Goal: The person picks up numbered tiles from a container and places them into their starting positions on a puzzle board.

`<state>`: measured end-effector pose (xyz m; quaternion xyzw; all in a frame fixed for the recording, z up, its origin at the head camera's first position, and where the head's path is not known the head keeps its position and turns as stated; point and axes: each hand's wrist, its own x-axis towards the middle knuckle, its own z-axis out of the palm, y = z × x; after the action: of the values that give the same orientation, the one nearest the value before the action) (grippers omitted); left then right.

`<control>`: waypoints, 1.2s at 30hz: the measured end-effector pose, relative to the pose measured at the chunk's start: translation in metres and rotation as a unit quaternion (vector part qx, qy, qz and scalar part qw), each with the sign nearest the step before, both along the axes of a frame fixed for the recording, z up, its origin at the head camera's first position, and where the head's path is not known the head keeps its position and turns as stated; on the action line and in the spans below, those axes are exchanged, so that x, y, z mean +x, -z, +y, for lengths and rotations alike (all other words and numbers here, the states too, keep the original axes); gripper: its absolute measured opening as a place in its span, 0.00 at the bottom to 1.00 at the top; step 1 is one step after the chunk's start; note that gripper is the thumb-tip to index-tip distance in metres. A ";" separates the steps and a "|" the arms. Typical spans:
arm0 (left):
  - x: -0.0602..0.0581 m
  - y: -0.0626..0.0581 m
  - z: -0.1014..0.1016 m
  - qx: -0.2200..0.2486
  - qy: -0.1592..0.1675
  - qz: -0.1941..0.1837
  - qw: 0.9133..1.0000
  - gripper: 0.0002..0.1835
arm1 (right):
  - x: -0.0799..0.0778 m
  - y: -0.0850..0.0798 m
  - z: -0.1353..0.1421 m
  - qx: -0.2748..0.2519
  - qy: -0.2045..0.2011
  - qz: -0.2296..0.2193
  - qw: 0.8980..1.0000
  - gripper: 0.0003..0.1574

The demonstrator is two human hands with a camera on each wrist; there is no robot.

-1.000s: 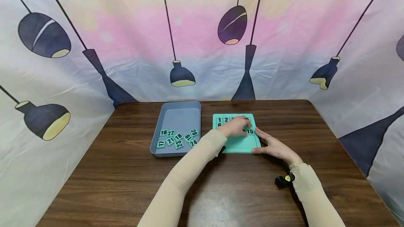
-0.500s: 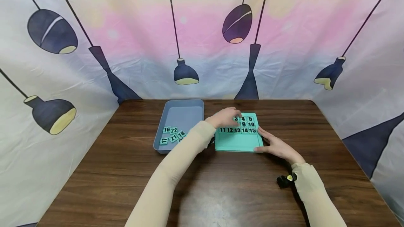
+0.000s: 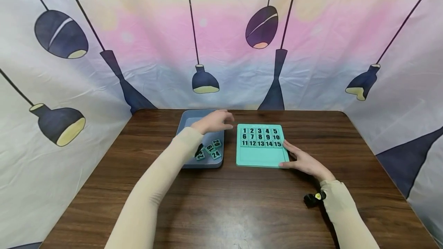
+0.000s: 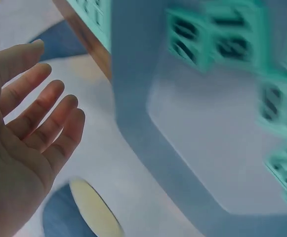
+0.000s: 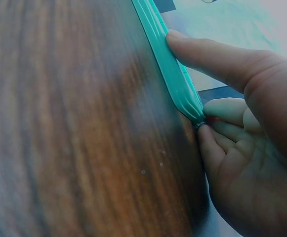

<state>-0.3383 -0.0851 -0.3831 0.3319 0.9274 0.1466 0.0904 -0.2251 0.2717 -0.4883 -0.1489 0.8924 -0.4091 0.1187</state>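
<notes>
My left hand [image 3: 215, 121] hovers over the far right part of a blue-grey tray [image 3: 188, 116]. In the left wrist view that hand [image 4: 27, 128] has loosely bent fingers, spread apart, with nothing in them. Loose green number tiles [image 3: 216, 154] lie in the tray's near half, some hidden by the left wrist. To the tray's right is a mint-green number puzzle board [image 3: 259, 158], its top three rows filled with tiles 1 to 15. My right hand [image 3: 306, 163] holds the board's near right corner, thumb at the front edge and fingers along the side, as the right wrist view shows too.
Tray and board lie flat on a brown wooden table [image 3: 225, 203], with a narrow strip of tabletop between them. A printed cloth [image 3: 145, 68] with lamp pictures hangs behind the table's far edge.
My left hand has moved left from the board to above the tray, uncovering the board's number rows. The right hand keeps its place at the board's corner. The view has shifted slightly.
</notes>
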 end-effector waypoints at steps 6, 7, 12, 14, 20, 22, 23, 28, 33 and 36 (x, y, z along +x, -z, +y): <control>0.006 0.004 -0.051 -0.005 -0.033 -0.019 0.999 0.20 | 0.000 0.002 -0.002 0.003 0.000 -0.001 1.000 0.65; 0.008 0.004 -0.059 -0.007 -0.038 -0.021 0.999 0.20 | 0.000 0.002 -0.002 0.003 -0.002 -0.001 1.000 0.66; 0.016 -0.002 -0.091 -0.008 -0.053 -0.014 0.998 0.21 | 0.001 0.000 -0.002 0.000 -0.003 -0.002 1.000 0.65; 0.019 -0.004 -0.101 -0.007 -0.056 -0.010 0.998 0.20 | 0.001 -0.001 -0.001 -0.002 -0.001 -0.003 1.000 0.66; 0.026 -0.005 -0.125 -0.002 -0.060 -0.010 0.998 0.20 | 0.001 -0.004 0.000 -0.007 -0.001 -0.005 1.000 0.65; 0.027 -0.003 -0.131 -0.001 -0.060 -0.015 0.998 0.19 | 0.001 -0.003 0.001 -0.006 0.000 -0.007 1.000 0.65; 0.028 -0.002 -0.133 -0.002 -0.059 -0.017 0.998 0.19 | 0.001 -0.003 0.001 -0.005 0.000 -0.007 1.000 0.65; 0.031 0.006 -0.139 -0.011 -0.058 -0.014 0.998 0.19 | 0.002 -0.004 0.001 -0.007 0.000 -0.008 1.000 0.65; 0.035 0.012 -0.138 -0.048 -0.067 -0.017 0.996 0.21 | 0.002 -0.004 0.001 -0.009 -0.002 -0.006 1.000 0.64; 0.038 0.014 -0.137 -0.090 -0.059 -0.018 0.994 0.22 | 0.002 -0.003 0.000 -0.009 -0.002 -0.006 1.000 0.64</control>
<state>-0.3000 -0.2218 -0.3972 0.2648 0.9530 0.0734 0.1274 -0.2236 0.2719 -0.4854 -0.1491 0.8877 -0.4177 0.1238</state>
